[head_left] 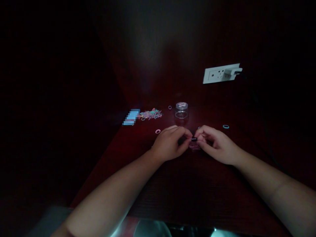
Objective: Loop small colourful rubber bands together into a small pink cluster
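My left hand (174,141) and my right hand (216,143) meet fingertip to fingertip low over the table. Both are closed in a pinch on one small dark piece (194,139) with a pale streak; its kind is too small to make out. Just below the fingertips lies a little heap of pinkish elastic bands (195,147). A pink ring-shaped band (158,131) rests left of my left hand, and a blue-green band (225,126) lies beyond my right hand.
A clear lidded jar (181,111) stands behind my hands. Left of it are a pile of coloured elastic bands (151,114), a loose band (170,107) and a lit phone (131,117). A plug sits in the wall socket (219,74), its cable running down at right.
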Motion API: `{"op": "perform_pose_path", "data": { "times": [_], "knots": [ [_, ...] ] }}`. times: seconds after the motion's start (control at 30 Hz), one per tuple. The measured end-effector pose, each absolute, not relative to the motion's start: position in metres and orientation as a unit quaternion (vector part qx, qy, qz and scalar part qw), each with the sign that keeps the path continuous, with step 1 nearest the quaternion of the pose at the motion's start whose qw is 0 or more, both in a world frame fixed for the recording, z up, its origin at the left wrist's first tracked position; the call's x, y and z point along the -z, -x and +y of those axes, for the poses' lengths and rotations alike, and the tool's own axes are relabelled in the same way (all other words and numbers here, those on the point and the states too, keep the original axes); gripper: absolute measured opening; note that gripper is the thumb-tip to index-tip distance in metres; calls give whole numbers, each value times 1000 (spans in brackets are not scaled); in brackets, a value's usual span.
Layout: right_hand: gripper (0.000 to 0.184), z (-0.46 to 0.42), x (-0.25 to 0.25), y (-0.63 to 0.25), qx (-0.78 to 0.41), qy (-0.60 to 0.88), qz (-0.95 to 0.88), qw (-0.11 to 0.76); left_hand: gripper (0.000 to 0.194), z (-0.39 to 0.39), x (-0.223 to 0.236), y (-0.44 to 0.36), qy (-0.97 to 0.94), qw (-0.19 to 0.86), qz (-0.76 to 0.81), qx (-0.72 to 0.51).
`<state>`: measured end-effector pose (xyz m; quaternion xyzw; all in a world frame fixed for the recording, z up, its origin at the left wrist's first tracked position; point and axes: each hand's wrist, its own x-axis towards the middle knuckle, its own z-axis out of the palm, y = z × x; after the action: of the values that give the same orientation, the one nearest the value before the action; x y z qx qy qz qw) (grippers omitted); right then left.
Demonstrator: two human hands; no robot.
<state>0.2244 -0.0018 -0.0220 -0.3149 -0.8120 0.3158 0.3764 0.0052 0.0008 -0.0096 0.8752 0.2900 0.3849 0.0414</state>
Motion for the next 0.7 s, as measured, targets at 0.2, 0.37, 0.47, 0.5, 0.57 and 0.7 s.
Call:
{"op": "perform_pose_path", "data": {
  "times": [0.2,0.37,0.47,0.5,0.57,0.7],
  "knots": [
    [8,0,23,-223,-282,329,-824,365,4,1,10,-6,-875,45,289,-385],
    [9,0,23,-224,-281,328,-824,366,6,0,8,-5,-877,54,296,-375],
    [8,-1,22,-223,-275,330,-824,369,13,1,9,-6,-879,70,311,-355],
    [8,-2,22,-223,-275,329,-824,371,15,1,10,-6,-880,73,314,-349],
    [8,-2,21,-223,-277,325,-825,371,14,2,12,-6,-884,72,315,-339],
    [9,-3,21,-222,-280,334,-827,356,12,4,14,-7,-892,57,309,-326]
  ]
}}
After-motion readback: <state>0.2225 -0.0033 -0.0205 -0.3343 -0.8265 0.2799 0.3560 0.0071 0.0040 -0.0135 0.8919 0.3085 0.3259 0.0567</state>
